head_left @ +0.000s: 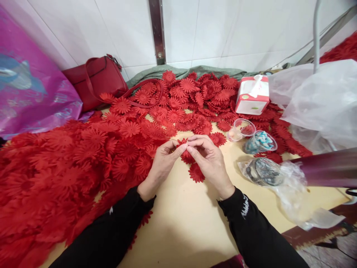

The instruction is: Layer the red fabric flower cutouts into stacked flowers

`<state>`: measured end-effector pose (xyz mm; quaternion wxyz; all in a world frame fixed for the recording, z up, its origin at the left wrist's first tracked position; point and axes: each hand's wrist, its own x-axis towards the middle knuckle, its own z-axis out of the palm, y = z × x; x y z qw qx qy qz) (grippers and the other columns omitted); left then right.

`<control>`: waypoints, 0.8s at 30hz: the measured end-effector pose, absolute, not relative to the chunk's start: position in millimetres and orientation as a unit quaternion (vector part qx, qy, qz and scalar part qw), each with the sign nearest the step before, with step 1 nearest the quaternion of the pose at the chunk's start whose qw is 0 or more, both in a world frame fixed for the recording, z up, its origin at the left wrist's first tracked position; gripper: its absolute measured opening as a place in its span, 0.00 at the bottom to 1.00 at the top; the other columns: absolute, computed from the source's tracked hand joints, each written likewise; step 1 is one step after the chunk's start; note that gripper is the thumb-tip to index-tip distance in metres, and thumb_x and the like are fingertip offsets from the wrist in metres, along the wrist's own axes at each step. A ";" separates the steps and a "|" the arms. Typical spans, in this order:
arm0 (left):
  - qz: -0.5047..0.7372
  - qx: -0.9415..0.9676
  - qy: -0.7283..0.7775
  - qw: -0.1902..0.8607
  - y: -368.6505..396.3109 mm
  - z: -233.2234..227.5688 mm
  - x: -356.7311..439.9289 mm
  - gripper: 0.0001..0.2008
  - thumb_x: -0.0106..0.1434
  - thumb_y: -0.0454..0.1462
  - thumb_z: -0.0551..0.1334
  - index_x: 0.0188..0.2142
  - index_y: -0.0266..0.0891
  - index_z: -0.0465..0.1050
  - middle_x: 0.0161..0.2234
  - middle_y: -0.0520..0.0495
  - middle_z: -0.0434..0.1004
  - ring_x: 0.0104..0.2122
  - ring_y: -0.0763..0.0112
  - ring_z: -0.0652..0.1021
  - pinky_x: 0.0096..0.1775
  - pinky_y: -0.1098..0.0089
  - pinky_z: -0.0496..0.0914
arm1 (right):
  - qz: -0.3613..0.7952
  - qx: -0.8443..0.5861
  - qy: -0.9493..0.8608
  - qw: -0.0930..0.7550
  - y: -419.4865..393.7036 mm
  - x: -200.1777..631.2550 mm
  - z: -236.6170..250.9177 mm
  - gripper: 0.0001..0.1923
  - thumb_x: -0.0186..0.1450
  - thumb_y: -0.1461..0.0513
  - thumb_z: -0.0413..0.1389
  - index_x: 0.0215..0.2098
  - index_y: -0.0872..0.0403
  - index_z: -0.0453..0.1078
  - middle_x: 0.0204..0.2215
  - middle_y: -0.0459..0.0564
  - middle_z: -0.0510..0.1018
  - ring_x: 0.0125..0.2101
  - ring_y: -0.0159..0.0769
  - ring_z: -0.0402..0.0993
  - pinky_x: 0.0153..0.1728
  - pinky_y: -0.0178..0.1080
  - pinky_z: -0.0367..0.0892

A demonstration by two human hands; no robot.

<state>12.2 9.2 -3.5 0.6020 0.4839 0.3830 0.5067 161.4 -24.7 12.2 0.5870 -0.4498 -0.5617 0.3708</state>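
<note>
Our black cloth sleeves (pixel 259 227), cut off | left hand (pixel 164 160), right hand (pixel 209 160) together, pinching red many-petalled flower (pixel 182 142) | clear plastic cup (pixel 247 146): blue-white pieces (pixel 263 140) | bagged dark round container (pixel 264 171): contents unclear

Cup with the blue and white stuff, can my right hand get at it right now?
Probably yes: bare tabletop lies between the right hand and the cup, and nothing seems to block the way. It would likely have to leave the red flower first.

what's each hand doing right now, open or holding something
Left hand: closed, pinching a red flower between thumb and fingers.
Right hand: closed, pinching the same flower.
</note>
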 end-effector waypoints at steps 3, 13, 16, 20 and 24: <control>0.490 0.497 0.381 0.606 8.4 -3.5 12.1 0.17 0.58 0.48 0.74 0.29 0.38 0.77 0.29 0.53 0.74 0.31 0.73 0.70 0.40 0.71 0.67 | 0.388 -0.448 -0.547 0.591 -22.8 164.4 10.7 0.04 0.69 0.58 0.63 0.37 0.49 0.77 0.43 0.49 0.79 0.47 0.39 0.76 0.51 0.43 0.71; 0.460 0.541 0.369 0.600 8.8 2.0 13.8 0.16 0.61 0.49 0.72 0.28 0.39 0.77 0.28 0.52 0.74 0.30 0.72 0.71 0.39 0.69 0.68 | 0.478 -0.458 -0.418 0.622 -21.1 159.1 4.4 0.11 0.68 0.53 0.64 0.36 0.50 0.73 0.31 0.42 0.73 0.31 0.32 0.67 0.37 0.36 0.65; 0.470 0.547 0.366 0.588 8.6 2.0 14.7 0.16 0.62 0.48 0.71 0.29 0.39 0.76 0.29 0.52 0.74 0.31 0.72 0.70 0.40 0.70 0.68 | 0.533 -0.416 -0.335 0.657 -18.9 153.9 1.6 0.13 0.63 0.52 0.68 0.34 0.50 0.72 0.30 0.41 0.72 0.30 0.31 0.66 0.36 0.35 0.67; 0.487 0.550 0.363 0.573 5.5 2.8 13.3 0.18 0.64 0.49 0.70 0.28 0.40 0.73 0.29 0.53 0.70 0.30 0.72 0.68 0.37 0.70 0.66 | 0.543 -0.408 -0.256 0.688 -11.3 169.3 -0.6 0.16 0.58 0.52 0.71 0.32 0.49 0.71 0.32 0.42 0.74 0.33 0.32 0.71 0.41 0.37 0.73; 0.505 0.528 0.385 0.564 4.9 -2.8 11.5 0.17 0.64 0.49 0.70 0.30 0.40 0.71 0.29 0.53 0.69 0.30 0.73 0.68 0.37 0.71 0.66 | 0.533 -0.414 -0.244 0.697 -6.5 188.6 0.9 0.15 0.60 0.53 0.71 0.34 0.48 0.71 0.37 0.43 0.78 0.36 0.32 0.75 0.43 0.38 0.76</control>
